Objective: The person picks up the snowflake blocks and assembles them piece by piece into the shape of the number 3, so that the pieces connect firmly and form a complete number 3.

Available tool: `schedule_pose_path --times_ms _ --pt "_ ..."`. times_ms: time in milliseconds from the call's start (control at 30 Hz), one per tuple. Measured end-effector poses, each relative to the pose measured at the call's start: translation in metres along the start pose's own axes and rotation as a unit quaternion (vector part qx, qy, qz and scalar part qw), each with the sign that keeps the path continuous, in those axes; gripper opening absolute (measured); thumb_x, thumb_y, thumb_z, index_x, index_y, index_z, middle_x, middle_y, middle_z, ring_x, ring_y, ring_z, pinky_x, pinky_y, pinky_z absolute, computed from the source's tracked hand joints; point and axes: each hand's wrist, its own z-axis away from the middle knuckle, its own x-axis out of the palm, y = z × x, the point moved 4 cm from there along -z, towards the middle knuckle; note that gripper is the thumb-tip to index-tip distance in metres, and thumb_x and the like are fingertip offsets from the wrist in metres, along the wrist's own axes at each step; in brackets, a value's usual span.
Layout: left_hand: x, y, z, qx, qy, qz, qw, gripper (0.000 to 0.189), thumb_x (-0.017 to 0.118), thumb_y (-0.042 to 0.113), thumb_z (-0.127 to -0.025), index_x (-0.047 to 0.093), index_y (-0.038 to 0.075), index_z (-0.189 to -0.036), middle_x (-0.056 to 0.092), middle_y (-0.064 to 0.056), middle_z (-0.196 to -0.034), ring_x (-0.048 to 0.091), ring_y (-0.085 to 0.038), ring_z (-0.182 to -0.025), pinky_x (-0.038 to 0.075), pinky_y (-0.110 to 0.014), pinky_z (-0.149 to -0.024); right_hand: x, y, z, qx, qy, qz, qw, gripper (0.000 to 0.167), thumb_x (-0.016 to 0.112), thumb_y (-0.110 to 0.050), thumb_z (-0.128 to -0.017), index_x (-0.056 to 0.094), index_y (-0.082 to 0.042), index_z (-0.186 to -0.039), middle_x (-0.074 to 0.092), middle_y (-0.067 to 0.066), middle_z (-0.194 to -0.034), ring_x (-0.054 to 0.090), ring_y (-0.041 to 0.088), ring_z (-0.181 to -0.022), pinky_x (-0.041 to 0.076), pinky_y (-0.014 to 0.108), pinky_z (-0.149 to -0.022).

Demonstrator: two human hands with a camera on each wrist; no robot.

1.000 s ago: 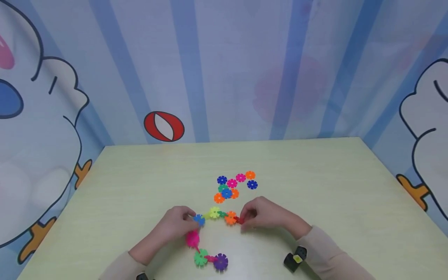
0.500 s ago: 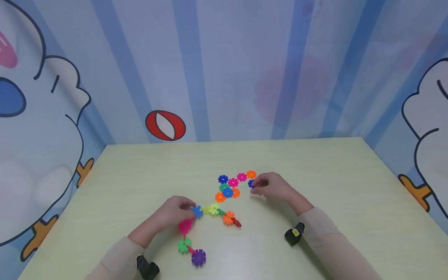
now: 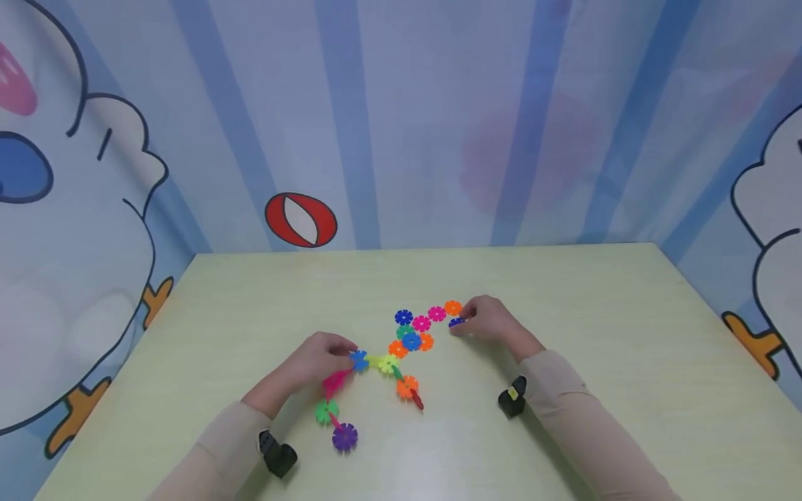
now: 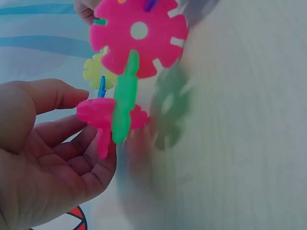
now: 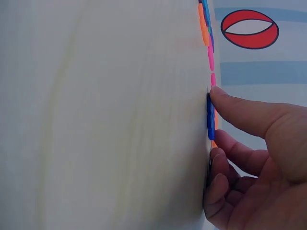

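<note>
My left hand [image 3: 321, 360] pinches a chain of interlocking plastic snowflake discs at its blue disc [image 3: 359, 360]. From there the chain runs one way through a yellow disc [image 3: 388, 364] and an orange disc [image 3: 407, 387] to a red disc [image 3: 418, 399]. The other way it passes pink and green discs [image 3: 326, 412] to a purple disc [image 3: 344, 438]. A pink disc [image 4: 139, 31] is close to the left wrist camera. On the table, my right hand [image 3: 489, 321] has thumb and forefinger at opposite edges of a flat dark blue disc [image 5: 210, 116], pinching it.
Several loose discs lie beyond the chain: an orange one [image 3: 453, 307], pink ones [image 3: 436, 314], a dark blue one [image 3: 404, 317] and a small overlapping cluster with a blue disc [image 3: 411, 342] on top. The pale table [image 3: 564, 299] ends at a printed backdrop.
My right hand has left the chain's red end and moved up to the loose dark blue disc. My left hand has shifted the chain farther from me, its purple end swinging left.
</note>
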Motion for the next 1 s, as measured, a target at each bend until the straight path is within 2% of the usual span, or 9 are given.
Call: schedule_pose_path --times_ms 100,167,300,433,533,667,800,900,1000 --pt "-0.001 0.001 -0.003 0.002 0.000 -0.006 1.0000 0.032 0.064 0.015 -0.091 0.065 0.006 -0.121 0.065 -0.007 -0.112 0.059 -0.021 -0.102 0.052 -0.040 -0.089 0.000 0.000 0.000 0.004 -0.002 0.001 1.0000 0.036 0.077 -0.025 -0.081 0.063 0.000 -0.102 0.061 0.011 -0.098 0.053 0.024 -0.086 0.049 0.033 -0.076" --pt "-0.003 0.002 -0.002 0.003 0.011 -0.007 0.9999 0.034 0.065 0.017 -0.091 0.064 0.006 -0.123 0.065 -0.007 -0.113 0.059 -0.021 -0.103 0.053 -0.038 -0.088 0.000 0.001 0.001 0.005 -0.003 0.001 1.0000 0.035 0.077 -0.024 -0.081 0.063 0.000 -0.102 0.060 0.011 -0.098 0.052 0.024 -0.086 0.049 0.033 -0.076" --pt "-0.006 0.010 0.004 0.020 0.061 0.009 0.9979 0.036 0.066 0.017 -0.091 0.063 0.005 -0.124 0.065 -0.008 -0.114 0.060 -0.023 -0.104 0.055 -0.035 -0.083 0.001 0.001 0.003 0.002 -0.002 -0.004 1.0000 0.032 0.077 -0.021 -0.081 0.062 -0.001 -0.100 0.059 0.010 -0.095 0.051 0.024 -0.086 0.048 0.032 -0.076" --pt "-0.003 0.022 0.018 0.046 0.117 0.051 0.9908 0.032 0.066 0.015 -0.091 0.064 0.004 -0.121 0.066 -0.007 -0.111 0.061 -0.023 -0.101 0.055 -0.035 -0.084 0.001 0.001 0.007 -0.014 -0.005 -0.026 0.9996 0.024 0.076 -0.016 -0.082 0.061 -0.001 -0.095 0.057 0.009 -0.089 0.051 0.022 -0.081 0.046 0.028 -0.068" --pt "0.005 0.030 0.030 0.050 0.138 0.099 0.9841 0.030 0.067 0.013 -0.090 0.065 0.004 -0.118 0.068 -0.006 -0.107 0.062 -0.021 -0.099 0.054 -0.035 -0.086 0.002 0.001 0.011 -0.028 -0.013 -0.058 0.9979 0.019 0.073 -0.011 -0.084 0.060 -0.001 -0.093 0.057 0.008 -0.084 0.051 0.018 -0.073 0.046 0.026 -0.062" --pt "0.024 0.037 0.044 0.037 0.132 0.185 0.9732 0.032 0.064 0.012 -0.091 0.063 0.002 -0.122 0.067 -0.008 -0.109 0.062 -0.022 -0.101 0.054 -0.035 -0.088 0.005 0.001 0.019 -0.041 -0.027 -0.107 0.9930 0.017 0.071 -0.009 -0.086 0.060 0.001 -0.095 0.058 0.008 -0.081 0.055 0.016 -0.068 0.051 0.024 -0.062" --pt "0.046 0.040 0.055 0.021 0.098 0.266 0.9587 0.041 0.061 0.013 -0.093 0.054 -0.001 -0.131 0.062 -0.014 -0.119 0.062 -0.025 -0.105 0.054 -0.037 -0.089 0.012 -0.005 0.029 -0.068 -0.056 -0.168 0.9818 0.017 0.069 -0.006 -0.088 0.061 0.002 -0.101 0.061 0.009 -0.084 0.062 0.017 -0.069 0.056 0.028 -0.067" --pt "0.061 0.040 0.061 0.012 0.083 0.291 0.9532 0.049 0.061 0.015 -0.093 0.047 -0.004 -0.136 0.057 -0.019 -0.127 0.063 -0.027 -0.105 0.055 -0.038 -0.087 0.019 -0.011 0.037 -0.096 -0.084 -0.194 0.9727 0.018 0.067 -0.004 -0.088 0.064 0.001 -0.104 0.064 0.009 -0.087 0.066 0.018 -0.073 0.057 0.031 -0.071" --pt "0.073 0.040 0.063 -0.011 0.080 0.290 0.9535 0.056 0.062 0.017 -0.093 0.040 -0.005 -0.140 0.051 -0.022 -0.133 0.062 -0.029 -0.107 0.055 -0.038 -0.086 0.027 -0.017 0.043 -0.125 -0.107 -0.191 0.9675 0.016 0.067 -0.004 -0.088 0.067 -0.001 -0.104 0.067 0.007 -0.088 0.067 0.019 -0.076 0.056 0.031 -0.075"
